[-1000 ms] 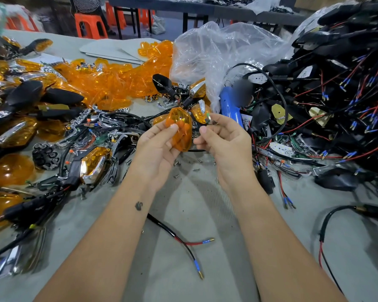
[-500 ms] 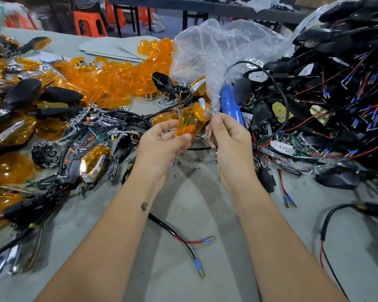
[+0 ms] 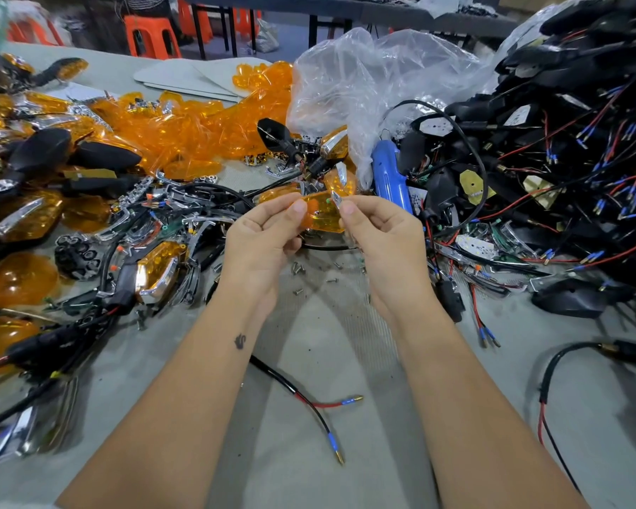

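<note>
- Two hands are raised over the table [image 3: 309,380]. The left hand [image 3: 261,233] grips the amber lens [image 3: 325,214] by its left end, thumb on top.
- The right hand [image 3: 382,229] pinches a small chrome insert [image 3: 336,198] at the lens's upper right edge; can't tell if it's seated.
- Risk: the fingertip pinch slips and the insert drops among the loose screws [image 3: 298,268] and wire clutter.
- Risk: pushing the insert in crooked could crack the lens. Held at one end only, the lens may twist.

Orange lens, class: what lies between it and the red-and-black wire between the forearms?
Head view: a black cable and loose screws below the orange lens, then bare table to the wire.
</note>
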The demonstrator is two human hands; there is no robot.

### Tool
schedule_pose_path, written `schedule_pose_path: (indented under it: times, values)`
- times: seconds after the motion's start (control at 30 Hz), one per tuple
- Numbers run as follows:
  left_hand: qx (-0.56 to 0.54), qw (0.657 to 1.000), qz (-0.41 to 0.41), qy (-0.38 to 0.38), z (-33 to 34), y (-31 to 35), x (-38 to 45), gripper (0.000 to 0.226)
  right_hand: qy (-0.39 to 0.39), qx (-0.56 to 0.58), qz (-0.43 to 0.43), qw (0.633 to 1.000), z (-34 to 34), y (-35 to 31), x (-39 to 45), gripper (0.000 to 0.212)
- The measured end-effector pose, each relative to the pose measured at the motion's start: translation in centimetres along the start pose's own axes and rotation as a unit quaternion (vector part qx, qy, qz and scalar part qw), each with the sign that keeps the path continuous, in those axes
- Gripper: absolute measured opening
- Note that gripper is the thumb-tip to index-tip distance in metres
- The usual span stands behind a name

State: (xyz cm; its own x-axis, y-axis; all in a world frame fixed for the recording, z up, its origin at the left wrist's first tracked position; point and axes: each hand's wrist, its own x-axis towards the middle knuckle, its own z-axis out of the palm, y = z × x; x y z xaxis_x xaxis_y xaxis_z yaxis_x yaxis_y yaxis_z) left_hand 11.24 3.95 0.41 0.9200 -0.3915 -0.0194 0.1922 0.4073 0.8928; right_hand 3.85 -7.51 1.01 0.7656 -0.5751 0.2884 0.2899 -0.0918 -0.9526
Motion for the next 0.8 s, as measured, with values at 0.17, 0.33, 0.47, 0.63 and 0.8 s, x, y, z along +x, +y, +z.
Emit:
schedule_pose_path:
  times: [0.17, 0.33, 0.47, 0.63, 0.8]
  values:
    - [-0.011, 1.0, -0.001, 0.009, 0.01, 0.15, -0.07, 0.021, -0.021, -0.013, 0.006, 1.0, 0.04, 0.0, -0.03, 0.02]
    - [-0.027, 1.0, -0.007, -0.001, 0.31, 0.24, -0.14, 0.029, -0.023, -0.03, 0.014, 0.999, 0.21, 0.0, -0.07, 0.022]
    - [-0.02, 0.999, -0.015, -0.027, 0.23, 0.2, -0.11, 0.023, -0.011, -0.044, 0.013, 0.999, 0.23, -0.06, -0.04, 0.023]
    - [0.012, 0.999, 0.006, -0.049, -0.04, 0.06, -0.09, 0.025, -0.002, -0.09, 0.001, 0.996, 0.22, -0.33, -0.13, 0.02]
    - [0.038, 0.997, 0.022, -0.063, -0.05, -0.06, -0.22, 0.032, -0.003, -0.113, -0.008, 0.994, 0.21, -0.41, -0.21, 0.015]
